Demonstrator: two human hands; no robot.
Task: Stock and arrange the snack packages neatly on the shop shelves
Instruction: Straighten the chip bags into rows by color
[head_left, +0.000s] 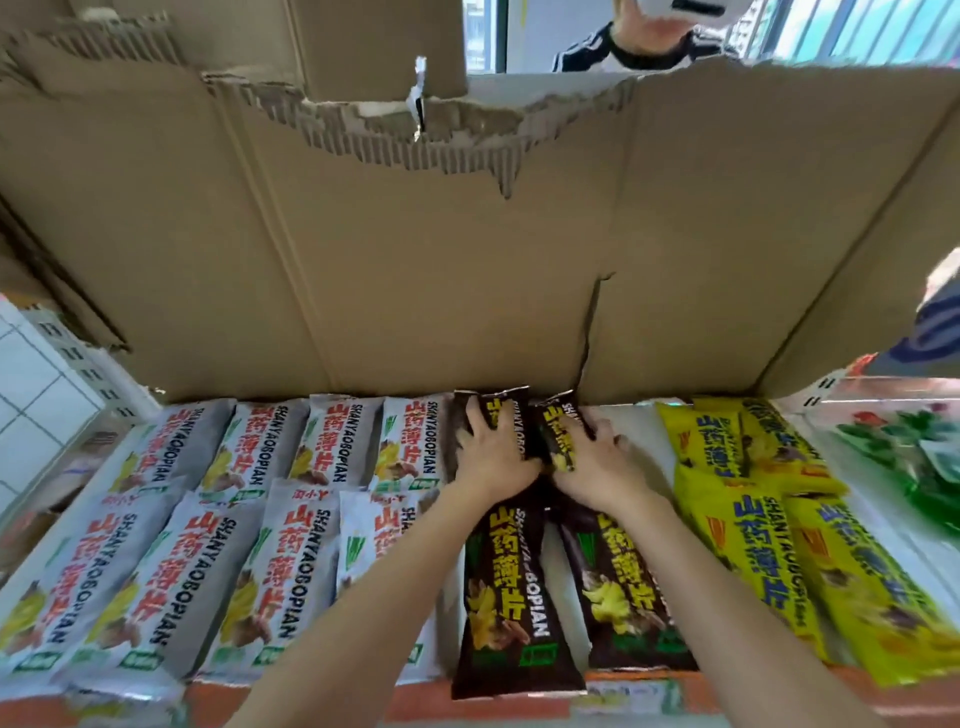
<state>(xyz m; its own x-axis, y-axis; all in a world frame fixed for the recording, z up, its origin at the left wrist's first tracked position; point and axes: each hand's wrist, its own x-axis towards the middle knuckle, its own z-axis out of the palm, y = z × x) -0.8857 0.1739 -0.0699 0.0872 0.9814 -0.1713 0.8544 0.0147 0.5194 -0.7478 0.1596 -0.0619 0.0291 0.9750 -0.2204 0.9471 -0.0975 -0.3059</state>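
Note:
Snack packages lie in rows on a white shelf (631, 431). Several white packages (260, 499) fill the left side, dark brown ones sit in the middle, and yellow ones (753, 499) lie to the right. My left hand (493, 452) presses flat on a brown package (511, 415) in the back row. My right hand (597, 457) rests beside it on the neighbouring brown package (558, 436), fingers spread towards the back. Two more brown packages (511, 587) lie in the front row under my forearms.
A torn cardboard sheet (467, 260) stands as a wall behind the shelf. Green packages (904, 447) lie at the far right. Another person's upper body (649, 47) shows above the cardboard, and a sleeve (935, 322) at the right edge.

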